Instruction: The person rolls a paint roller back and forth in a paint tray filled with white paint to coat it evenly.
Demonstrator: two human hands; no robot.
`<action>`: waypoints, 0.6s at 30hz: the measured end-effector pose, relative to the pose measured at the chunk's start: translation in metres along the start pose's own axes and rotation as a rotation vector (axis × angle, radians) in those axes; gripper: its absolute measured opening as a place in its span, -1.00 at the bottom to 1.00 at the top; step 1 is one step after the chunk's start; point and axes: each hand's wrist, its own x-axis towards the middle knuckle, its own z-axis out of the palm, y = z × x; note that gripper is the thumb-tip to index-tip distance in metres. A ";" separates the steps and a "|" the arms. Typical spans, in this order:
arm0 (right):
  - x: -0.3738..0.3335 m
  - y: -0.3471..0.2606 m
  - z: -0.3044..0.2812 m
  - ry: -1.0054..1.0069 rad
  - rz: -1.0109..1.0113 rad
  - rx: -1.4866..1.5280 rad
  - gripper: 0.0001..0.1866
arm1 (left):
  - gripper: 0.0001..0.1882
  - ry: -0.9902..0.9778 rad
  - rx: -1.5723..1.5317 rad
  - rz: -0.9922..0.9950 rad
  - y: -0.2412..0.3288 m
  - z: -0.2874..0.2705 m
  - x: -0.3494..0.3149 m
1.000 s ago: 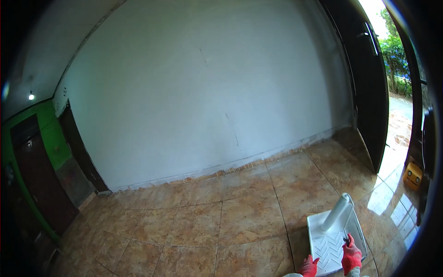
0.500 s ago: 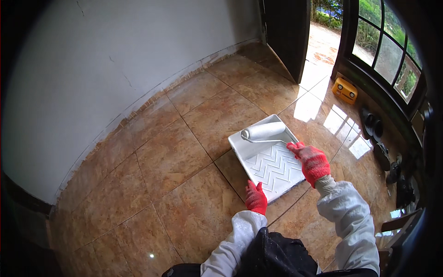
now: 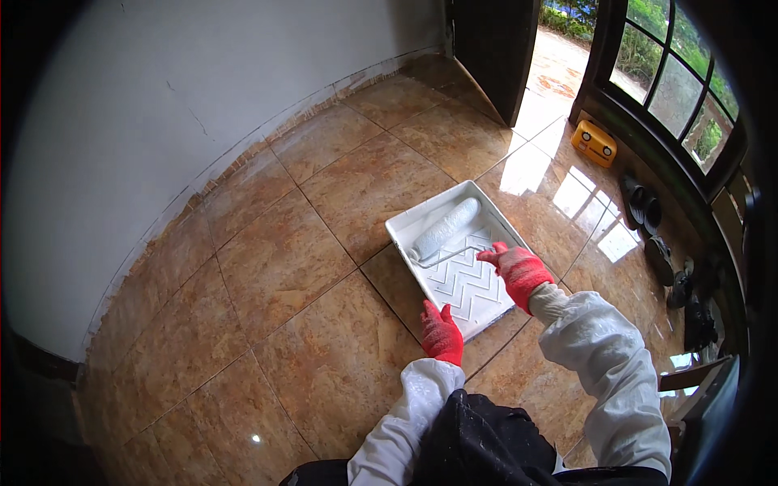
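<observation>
A white paint tray (image 3: 484, 320) with zigzag ridges lies on the floor before me. My right hand (image 3: 517, 274), in a red glove, is closed on a paint roller (image 3: 448, 228). Its white sleeve rests aslant at the far, deeper part of the tray, and its thin wire frame runs back to my fingers. The handle is mostly hidden in my glove. At the tray's near left edge, my left hand (image 3: 442, 334), also red-gloved, holds the rim with the thumb toward the inside. White paint coats the tray.
Brown tiles (image 3: 300, 348) cover the floor. A pale wall (image 3: 162, 130) with a crack curves along the left. A dark door (image 3: 494, 57) stands ajar at the back. By the window on the right are a yellow box (image 3: 594, 144) and several dark shoes (image 3: 642, 202).
The roller has come nearer down the tray and swung to a steeper slant. My right hand has shifted left with it. My left hand stays at the tray's edge; the whole view has shifted slightly.
</observation>
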 end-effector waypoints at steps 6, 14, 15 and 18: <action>-0.001 0.020 0.016 -0.182 0.048 0.196 -0.23 | -0.35 -0.047 -0.031 -0.006 0.001 -0.006 0.001; 0.011 0.019 0.025 -0.202 0.064 0.276 -0.15 | -0.39 -0.048 -0.065 0.015 0.004 -0.009 0.000; 0.011 0.017 0.024 -0.199 0.067 0.276 -0.15 | -0.39 -0.047 -0.073 0.015 0.003 -0.009 0.000; 0.027 0.033 0.032 -0.174 -0.041 0.253 -0.23 | -0.39 -0.037 -0.090 0.036 0.005 -0.005 0.000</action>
